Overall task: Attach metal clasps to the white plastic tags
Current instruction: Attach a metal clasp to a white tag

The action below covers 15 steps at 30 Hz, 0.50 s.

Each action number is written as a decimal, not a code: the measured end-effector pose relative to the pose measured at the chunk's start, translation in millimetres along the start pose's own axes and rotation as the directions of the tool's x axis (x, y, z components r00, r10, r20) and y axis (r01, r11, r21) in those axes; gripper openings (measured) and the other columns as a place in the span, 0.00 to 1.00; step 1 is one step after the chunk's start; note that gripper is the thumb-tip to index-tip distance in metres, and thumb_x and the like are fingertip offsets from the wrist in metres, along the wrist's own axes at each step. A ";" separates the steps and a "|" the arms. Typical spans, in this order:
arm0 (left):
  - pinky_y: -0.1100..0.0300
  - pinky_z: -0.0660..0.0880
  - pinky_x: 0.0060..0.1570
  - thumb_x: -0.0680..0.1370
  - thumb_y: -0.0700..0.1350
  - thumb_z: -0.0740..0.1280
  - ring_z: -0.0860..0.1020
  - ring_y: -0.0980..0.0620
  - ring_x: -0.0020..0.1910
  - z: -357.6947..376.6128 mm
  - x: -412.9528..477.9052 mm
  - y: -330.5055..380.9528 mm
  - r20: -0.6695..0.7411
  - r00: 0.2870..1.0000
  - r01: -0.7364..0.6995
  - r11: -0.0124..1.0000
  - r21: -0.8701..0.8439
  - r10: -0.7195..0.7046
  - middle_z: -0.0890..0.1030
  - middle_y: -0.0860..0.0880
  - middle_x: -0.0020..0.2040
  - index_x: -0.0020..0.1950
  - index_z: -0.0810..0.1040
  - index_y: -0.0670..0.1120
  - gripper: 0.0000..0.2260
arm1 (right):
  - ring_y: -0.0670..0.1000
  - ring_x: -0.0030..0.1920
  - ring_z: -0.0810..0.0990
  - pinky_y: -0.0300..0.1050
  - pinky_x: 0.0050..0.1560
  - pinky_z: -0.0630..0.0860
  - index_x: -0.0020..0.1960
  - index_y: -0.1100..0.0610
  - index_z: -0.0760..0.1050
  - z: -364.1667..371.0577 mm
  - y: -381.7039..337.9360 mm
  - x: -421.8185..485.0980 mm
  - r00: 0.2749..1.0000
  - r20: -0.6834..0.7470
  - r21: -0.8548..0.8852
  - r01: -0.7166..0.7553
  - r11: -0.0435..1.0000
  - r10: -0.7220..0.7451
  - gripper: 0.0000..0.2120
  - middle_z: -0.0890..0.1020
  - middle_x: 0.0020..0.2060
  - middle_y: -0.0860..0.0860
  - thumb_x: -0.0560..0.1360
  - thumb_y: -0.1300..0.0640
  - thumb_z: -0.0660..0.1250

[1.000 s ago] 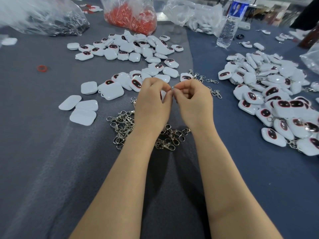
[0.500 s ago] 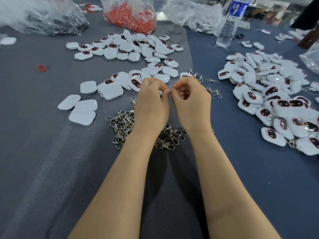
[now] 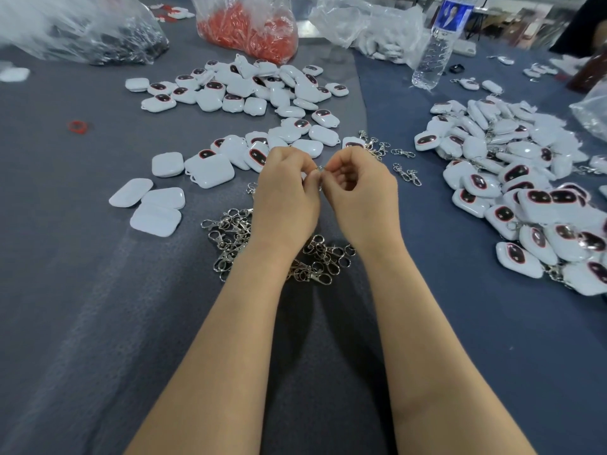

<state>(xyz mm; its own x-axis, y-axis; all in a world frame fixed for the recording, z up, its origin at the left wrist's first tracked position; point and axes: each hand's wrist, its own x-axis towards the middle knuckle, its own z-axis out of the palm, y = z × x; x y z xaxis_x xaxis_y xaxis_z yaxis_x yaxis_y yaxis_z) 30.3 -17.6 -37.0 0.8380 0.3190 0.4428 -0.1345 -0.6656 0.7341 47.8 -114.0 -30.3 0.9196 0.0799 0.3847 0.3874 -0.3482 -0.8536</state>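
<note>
A small metal clasp (image 3: 321, 168) was pinched between the curled fingers of the left hand (image 3: 285, 198) and the right hand (image 3: 361, 192), above a heap of loose clasps (image 3: 230, 234). White plastic tags (image 3: 210, 170) were lying just behind the hands on the grey cloth (image 3: 82, 290).

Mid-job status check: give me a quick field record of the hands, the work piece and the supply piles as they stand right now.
Left hand: fingers curled, pinching a small metal clasp
Right hand: pinching the same clasp from the other side
Tag in hand: cannot tell, hidden by fingers
Loose clasps: heap under the wrists
Centre tags: scattered beyond the hands, no clasps seen
Right pile: tags, some with clasps on
Surface: grey cloth
</note>
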 end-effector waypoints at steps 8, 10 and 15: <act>0.74 0.60 0.45 0.77 0.38 0.65 0.69 0.58 0.48 -6.9 1.5 -2.6 0.035 0.999 -0.019 1.000 -0.011 0.020 0.76 0.47 0.52 0.48 0.78 0.42 0.03 | 0.42 0.32 0.68 0.31 0.34 0.69 0.39 0.57 0.73 -0.3 2.8 -1.8 0.997 0.009 0.019 0.082 0.996 -0.082 0.08 0.72 0.30 0.47 0.70 0.68 0.68; 0.72 0.61 0.44 0.77 0.40 0.66 0.70 0.58 0.45 -7.1 1.9 -3.4 0.066 0.998 0.011 0.999 -0.048 -0.008 0.76 0.51 0.48 0.48 0.79 0.45 0.02 | 0.42 0.31 0.67 0.30 0.33 0.68 0.38 0.55 0.73 -0.2 3.6 -1.6 0.997 -0.010 0.018 0.070 0.997 -0.070 0.09 0.72 0.30 0.46 0.70 0.67 0.68; 0.63 0.73 0.54 0.77 0.41 0.66 0.75 0.55 0.53 -10.0 3.4 -3.1 0.212 0.953 0.286 0.878 -0.384 -0.217 0.75 0.59 0.48 0.53 0.74 0.51 0.08 | 0.40 0.30 0.68 0.29 0.35 0.68 0.35 0.50 0.71 -2.1 5.5 0.8 0.990 -0.126 0.036 -0.063 0.997 0.067 0.13 0.73 0.29 0.44 0.69 0.67 0.66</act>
<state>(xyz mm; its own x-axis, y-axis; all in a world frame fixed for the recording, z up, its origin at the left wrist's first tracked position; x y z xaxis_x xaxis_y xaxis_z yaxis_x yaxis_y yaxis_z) 28.3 -7.7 -32.6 0.9399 0.3053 0.1529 -0.0816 -0.2338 0.9688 50.6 -117.8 -34.0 0.9278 -0.0615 0.3679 0.3310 -0.3188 -0.8881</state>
